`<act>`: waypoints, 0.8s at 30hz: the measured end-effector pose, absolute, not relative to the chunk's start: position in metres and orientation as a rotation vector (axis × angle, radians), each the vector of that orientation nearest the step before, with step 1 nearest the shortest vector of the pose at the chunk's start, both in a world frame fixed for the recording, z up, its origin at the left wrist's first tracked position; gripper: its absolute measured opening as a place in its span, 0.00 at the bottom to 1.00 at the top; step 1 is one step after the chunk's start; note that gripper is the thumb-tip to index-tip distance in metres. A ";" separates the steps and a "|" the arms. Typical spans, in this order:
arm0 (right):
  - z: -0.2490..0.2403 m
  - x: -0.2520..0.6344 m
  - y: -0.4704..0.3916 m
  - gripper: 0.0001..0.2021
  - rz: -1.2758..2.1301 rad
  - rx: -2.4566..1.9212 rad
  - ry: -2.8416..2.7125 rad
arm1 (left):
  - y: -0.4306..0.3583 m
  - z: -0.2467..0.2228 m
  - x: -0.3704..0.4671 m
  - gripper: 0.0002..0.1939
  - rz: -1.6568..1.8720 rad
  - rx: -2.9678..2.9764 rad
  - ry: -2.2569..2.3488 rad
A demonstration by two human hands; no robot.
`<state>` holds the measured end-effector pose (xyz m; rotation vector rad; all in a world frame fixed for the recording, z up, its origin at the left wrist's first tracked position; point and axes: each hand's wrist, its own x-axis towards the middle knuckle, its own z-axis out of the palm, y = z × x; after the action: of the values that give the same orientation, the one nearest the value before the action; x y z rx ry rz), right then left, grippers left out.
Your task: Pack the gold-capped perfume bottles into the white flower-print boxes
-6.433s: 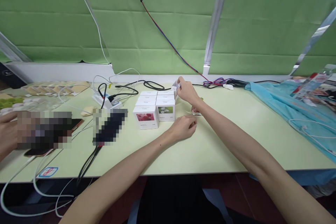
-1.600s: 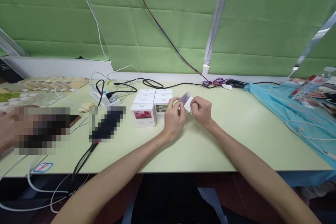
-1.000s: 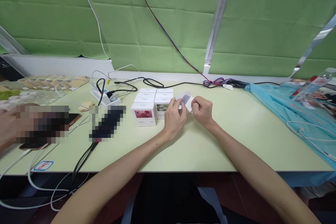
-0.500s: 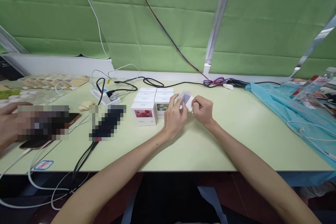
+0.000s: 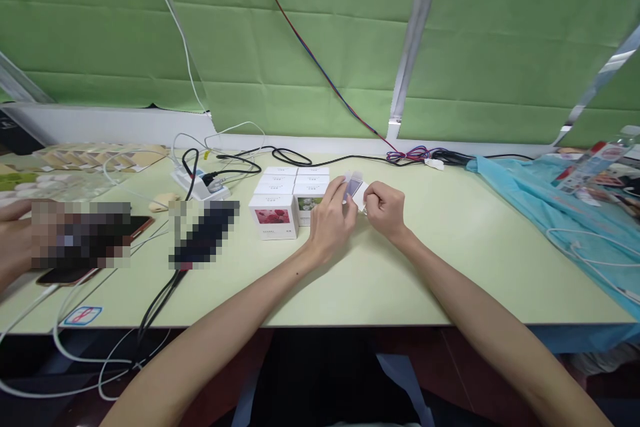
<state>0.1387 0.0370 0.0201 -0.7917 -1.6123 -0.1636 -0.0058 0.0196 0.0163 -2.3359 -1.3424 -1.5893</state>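
Note:
Both my hands work at a small white box (image 5: 355,187) with a purple picture panel and a clear-looking flap at its top. Bent fingers of my left hand (image 5: 331,221) hold it from the left and cover much of it. On the other side my right hand (image 5: 387,211) is curled into a fist, its thumb and fingers against the box's white edge; its exact grip is hidden. Just left of my left hand stand several closed white boxes in two rows, a front one (image 5: 273,217) with red flowers, another (image 5: 306,205) with white flowers.
At the left, another person's hand (image 5: 20,230) is over a phone (image 5: 65,273). A power strip (image 5: 200,187) and cables lie behind a blurred-out dark object (image 5: 205,233). Blue plastic sheeting (image 5: 540,213) covers the right side, with a bottle (image 5: 597,160) on it.
The fingers of my left hand have straightened and drawn closer together along the box's left side. My right fist stays almost where it was.

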 end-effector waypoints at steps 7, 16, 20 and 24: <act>0.018 0.139 0.038 0.12 -0.143 -0.798 -1.611 | 0.018 0.017 -0.007 0.15 -1.506 -2.361 -1.463; 0.018 0.140 0.039 0.12 -0.136 -0.825 -1.597 | 0.020 0.017 -0.007 0.15 -1.480 -2.375 -1.424; 0.017 0.140 0.040 0.12 -0.138 -0.822 -1.593 | 0.020 0.017 -0.007 0.16 -1.476 -2.398 -1.426; 0.018 0.140 0.040 0.12 -0.153 -0.833 -1.580 | 0.019 0.018 -0.006 0.16 -1.463 -2.421 -1.429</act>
<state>0.1396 0.0396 0.0175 -0.8326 -1.5802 -0.1532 -0.0064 0.0189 0.0177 -2.4209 -1.4287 -1.4630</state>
